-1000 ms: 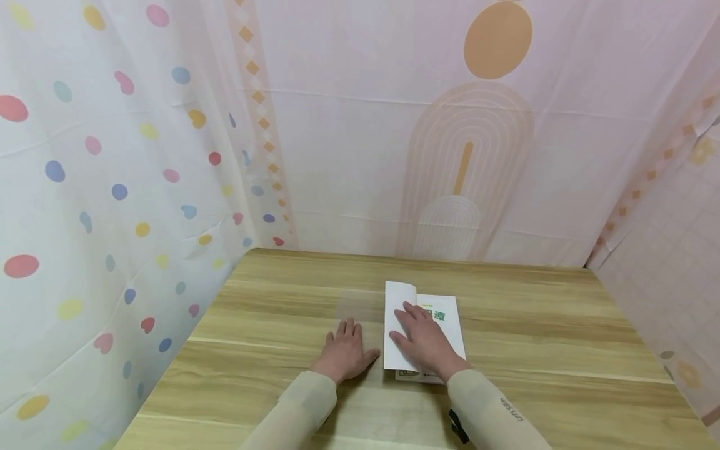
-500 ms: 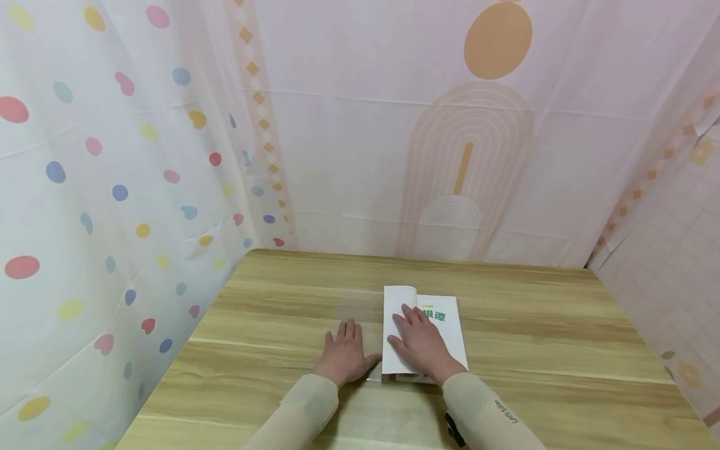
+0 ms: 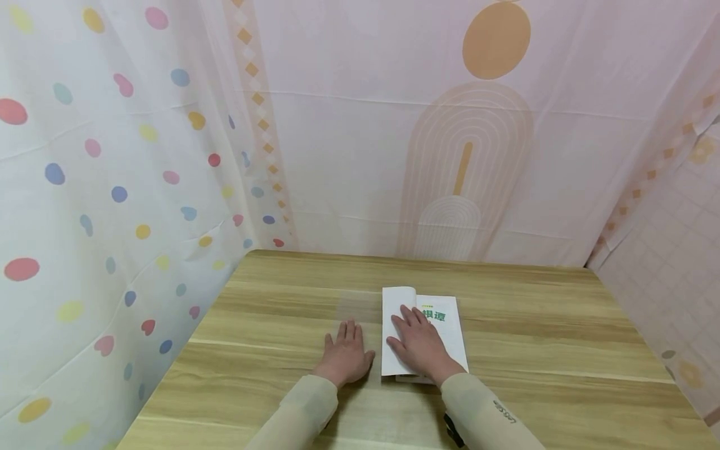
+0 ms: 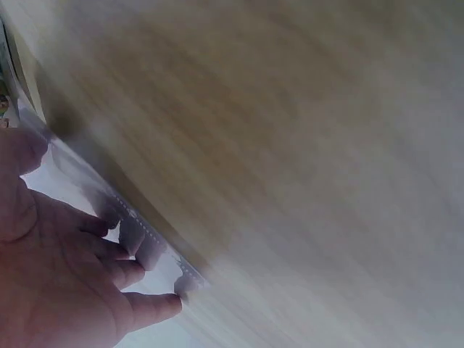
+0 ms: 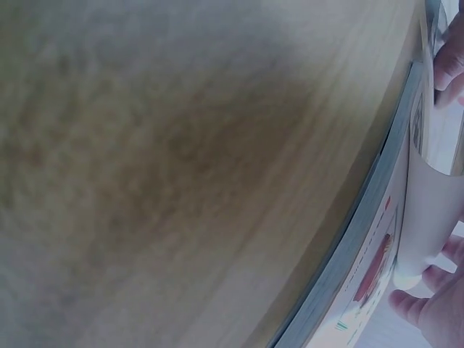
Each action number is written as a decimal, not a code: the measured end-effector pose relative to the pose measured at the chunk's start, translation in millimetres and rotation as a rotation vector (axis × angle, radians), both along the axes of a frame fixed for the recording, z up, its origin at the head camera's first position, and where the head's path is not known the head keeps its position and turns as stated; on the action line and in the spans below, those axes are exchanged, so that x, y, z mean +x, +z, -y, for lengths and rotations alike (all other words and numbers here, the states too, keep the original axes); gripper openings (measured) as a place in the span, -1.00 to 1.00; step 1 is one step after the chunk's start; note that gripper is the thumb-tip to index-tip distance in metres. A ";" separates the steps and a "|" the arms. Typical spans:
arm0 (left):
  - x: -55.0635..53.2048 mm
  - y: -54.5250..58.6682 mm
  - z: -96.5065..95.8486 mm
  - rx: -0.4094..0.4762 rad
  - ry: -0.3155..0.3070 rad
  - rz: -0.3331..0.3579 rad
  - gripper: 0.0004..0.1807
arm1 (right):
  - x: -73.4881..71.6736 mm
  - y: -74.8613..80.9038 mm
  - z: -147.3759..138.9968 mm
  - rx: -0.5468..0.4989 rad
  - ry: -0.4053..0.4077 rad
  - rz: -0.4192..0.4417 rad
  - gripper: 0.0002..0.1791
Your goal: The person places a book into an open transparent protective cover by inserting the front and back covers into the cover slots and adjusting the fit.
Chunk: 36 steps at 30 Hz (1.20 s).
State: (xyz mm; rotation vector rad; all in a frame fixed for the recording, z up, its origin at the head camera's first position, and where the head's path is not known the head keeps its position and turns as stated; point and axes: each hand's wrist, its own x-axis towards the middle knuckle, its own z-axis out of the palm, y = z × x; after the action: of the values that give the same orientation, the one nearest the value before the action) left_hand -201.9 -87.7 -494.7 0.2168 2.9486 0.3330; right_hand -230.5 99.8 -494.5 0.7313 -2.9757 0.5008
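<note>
In the head view a book [image 3: 452, 340] lies on the table, green characters printed on its white page. Its white front leaf [image 3: 398, 297] is turned to the left and curves up at the fold. My right hand [image 3: 423, 342] rests on that leaf with fingers spread; in the right wrist view the leaf [image 5: 433, 210] bends beneath the fingers. Left of the book, my left hand [image 3: 345, 357] lies flat, fingers extended, on a clear plastic sheet [image 3: 360, 302]. The left wrist view shows the sheet's edge [image 4: 156, 241] with a dotted line along it.
The wood-grain table [image 3: 551, 325] extends on both sides of the book. A dotted curtain [image 3: 163, 137] hangs at the left and a pinkish curtain [image 3: 349, 156] behind the table's far edge. A dark strap [image 3: 453, 431] shows under the right sleeve.
My right hand has shifted slightly left with the turned leaf, which lies lower, and more green print shows. The left thumb reached toward the book's edge, then drew back a little.
</note>
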 end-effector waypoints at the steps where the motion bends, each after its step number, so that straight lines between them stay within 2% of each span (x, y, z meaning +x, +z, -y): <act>1: -0.4 -0.2 0.4 0.003 0.000 0.000 -0.26 | 0.1 -0.2 0.1 0.000 0.000 -0.001 -0.40; 12: -3.5 -2.5 4.3 0.075 -0.006 -0.027 -0.34 | 1.2 2.2 4.9 0.029 -0.002 0.012 -0.40; 18: -4.5 -2.0 4.5 0.091 0.003 -0.019 -0.34 | 1.2 3.7 9.3 0.052 -0.004 0.017 -0.40; 27: -6.1 -3.8 4.6 0.103 0.011 -0.018 -0.35 | 2.5 4.5 13.5 0.080 -0.005 0.013 -0.41; 36: -3.9 1.1 3.4 0.093 0.006 -0.031 -0.36 | 2.3 4.6 17.9 0.122 0.011 -0.005 -0.43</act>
State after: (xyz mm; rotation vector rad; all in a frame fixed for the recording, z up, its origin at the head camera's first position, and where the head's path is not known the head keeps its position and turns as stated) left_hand -205.8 -91.1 -493.6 0.2269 2.9676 0.4717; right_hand -228.2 81.9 -489.8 0.7568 -3.0208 0.3187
